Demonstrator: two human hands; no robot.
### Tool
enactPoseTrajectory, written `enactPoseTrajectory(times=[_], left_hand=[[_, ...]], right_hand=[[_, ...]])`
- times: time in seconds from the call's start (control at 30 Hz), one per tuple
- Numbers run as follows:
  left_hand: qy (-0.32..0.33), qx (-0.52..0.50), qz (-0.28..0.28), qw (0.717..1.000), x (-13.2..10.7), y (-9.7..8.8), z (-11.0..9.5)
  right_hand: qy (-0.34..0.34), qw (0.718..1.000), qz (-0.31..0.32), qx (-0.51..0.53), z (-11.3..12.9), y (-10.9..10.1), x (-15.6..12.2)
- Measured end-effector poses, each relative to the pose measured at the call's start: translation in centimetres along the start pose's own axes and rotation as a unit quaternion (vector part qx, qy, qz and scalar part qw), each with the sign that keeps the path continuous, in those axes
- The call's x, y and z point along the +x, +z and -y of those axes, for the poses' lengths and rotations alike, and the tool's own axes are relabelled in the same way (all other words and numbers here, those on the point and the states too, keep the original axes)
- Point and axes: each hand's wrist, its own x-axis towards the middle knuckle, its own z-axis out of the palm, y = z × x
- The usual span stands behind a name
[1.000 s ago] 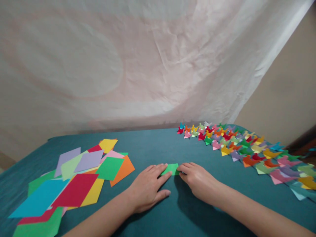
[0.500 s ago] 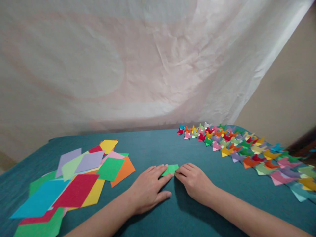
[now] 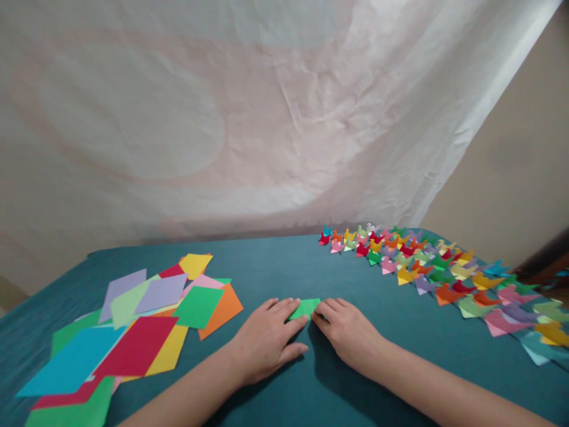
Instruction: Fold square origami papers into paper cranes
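Note:
A small folded green paper (image 3: 306, 308) lies flat on the teal tablecloth (image 3: 275, 267) in front of me. My left hand (image 3: 267, 339) rests palm down beside it, fingers stretched out, with the fingertips pressing on the paper's left edge. From the right, my right hand (image 3: 345, 330) reaches in with curled fingers, its fingertips pressing the paper's right edge. Most of the paper is hidden under both sets of fingertips.
A loose heap of coloured paper squares (image 3: 133, 320) covers the left side of the table. Rows of several small folded paper figures (image 3: 444, 270) run along the right side to the table's edge. A pale cloth backdrop (image 3: 249, 118) hangs behind the table.
My right hand has slid a little to the left along the green paper, covering more of it. The left hand has stayed in place.

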Motion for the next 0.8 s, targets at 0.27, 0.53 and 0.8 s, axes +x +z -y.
enactPoseTrajectory(times=[0.27,0.53,0.8], left_hand=[[-0.022,0.023,-0.007,0.999,-0.2,-0.8,0.0],[-0.038,0.049,0.006,0.998,-0.3,-1.7,-0.6],[-0.049,0.036,0.023,0.998,-0.4,-2.2,-0.5]], right_hand=[[-0.003,1.0,0.006,-0.017,-0.1,0.0,0.1],[0.012,0.999,0.035,-0.024,-0.3,-0.3,0.1],[0.029,0.997,0.071,-0.01,-1.0,-0.9,-0.2]])
